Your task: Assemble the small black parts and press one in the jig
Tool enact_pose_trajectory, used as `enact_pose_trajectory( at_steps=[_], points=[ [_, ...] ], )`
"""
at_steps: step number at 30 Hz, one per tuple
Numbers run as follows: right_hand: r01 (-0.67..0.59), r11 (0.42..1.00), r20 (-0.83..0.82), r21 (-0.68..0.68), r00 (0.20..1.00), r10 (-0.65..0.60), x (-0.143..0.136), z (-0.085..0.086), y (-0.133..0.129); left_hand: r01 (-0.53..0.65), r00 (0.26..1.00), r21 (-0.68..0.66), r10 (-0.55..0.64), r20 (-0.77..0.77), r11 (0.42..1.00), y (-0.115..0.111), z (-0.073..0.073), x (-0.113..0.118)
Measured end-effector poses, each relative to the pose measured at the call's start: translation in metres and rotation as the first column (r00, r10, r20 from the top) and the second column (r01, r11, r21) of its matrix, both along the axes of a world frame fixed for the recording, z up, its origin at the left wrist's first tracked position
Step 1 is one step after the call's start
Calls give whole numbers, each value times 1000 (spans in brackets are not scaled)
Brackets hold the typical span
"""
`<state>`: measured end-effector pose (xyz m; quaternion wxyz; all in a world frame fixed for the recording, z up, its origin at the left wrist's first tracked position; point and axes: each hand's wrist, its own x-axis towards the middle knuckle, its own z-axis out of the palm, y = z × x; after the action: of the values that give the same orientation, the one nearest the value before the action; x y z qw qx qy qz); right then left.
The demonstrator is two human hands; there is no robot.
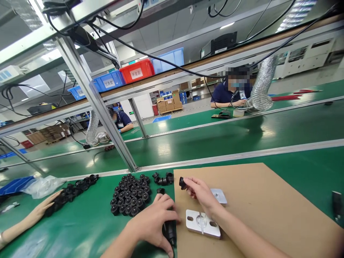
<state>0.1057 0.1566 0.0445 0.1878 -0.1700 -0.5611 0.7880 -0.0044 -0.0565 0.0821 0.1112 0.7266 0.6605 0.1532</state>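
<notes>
My right hand [200, 193] pinches a small black cap-like part [182, 183] between thumb and fingers, above the left edge of a brown cardboard sheet [247, 200]. Below that hand, a silver metal block [193, 226] with slots and a round centre recess lies on the cardboard. A second metal plate [220, 196] is partly hidden behind my right hand. With fingers apart, my left hand [154, 216] arches over a line of black parts [169, 229] beside the cardboard. Whether its fingertips touch them is hard to see. Left of it, several round black parts [130, 195] stand grouped.
A co-worker's hand [48, 206] rests by a pile of black rings [77, 188] at left, near a clear plastic bag [44, 186]. More black parts [163, 178] lie by the cardboard's corner. A metal post [99, 111] rises behind. Two people sit across the green tables.
</notes>
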Motion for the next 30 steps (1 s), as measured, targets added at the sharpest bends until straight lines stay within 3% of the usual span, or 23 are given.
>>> enact_pose_trajectory(
  at_steps=[3, 6, 13, 18, 25, 30],
  points=[
    [20, 1000, 17, 8, 1000, -20, -1, -2, 2, -16, 999, -28, 15, -28, 999, 2, -13, 0],
    [21, 999, 30, 26, 999, -22, -1, -1, 2, -57, 997, -39, 55, -63, 998, 5, -18, -1],
    [2, 999, 34, 51, 999, -3, 0, 2, 0, -88, 994, -15, 87, -72, 996, 11, -11, 3],
    [11, 999, 28, 45, 1000, -13, 0, 3, -1, -129, 992, 48, 129, 9, 990, 13, -6, 8],
    [21, 999, 24, 46, 999, -23, -1, 3, -1, -102, 995, -51, 103, 6, 993, 8, 9, 14],
    [27, 998, 45, 54, 999, -30, 1, 3, -1, -137, 990, -63, 135, -40, 989, 7, 2, 9]
  ],
)
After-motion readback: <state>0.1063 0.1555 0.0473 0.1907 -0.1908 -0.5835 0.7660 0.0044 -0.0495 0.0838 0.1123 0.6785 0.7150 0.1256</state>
